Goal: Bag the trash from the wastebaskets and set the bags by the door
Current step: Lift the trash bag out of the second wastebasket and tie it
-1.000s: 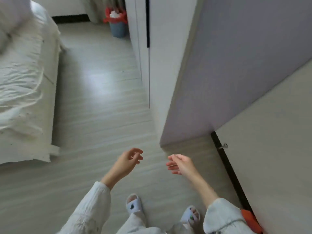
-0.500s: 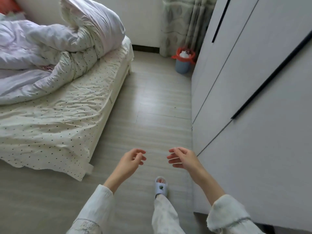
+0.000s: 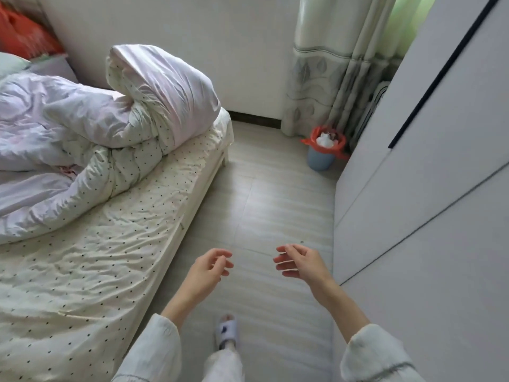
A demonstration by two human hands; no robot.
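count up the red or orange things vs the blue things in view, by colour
red/orange: 2, the bin liner in the wastebasket and the cloth at the head of the bed
blue: 1, the wastebasket itself
total: 3

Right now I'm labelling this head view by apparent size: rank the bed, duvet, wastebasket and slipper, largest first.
1. bed
2. duvet
3. wastebasket and slipper: these look about alike, and since the slipper is much nearer the camera, I won't rank them.
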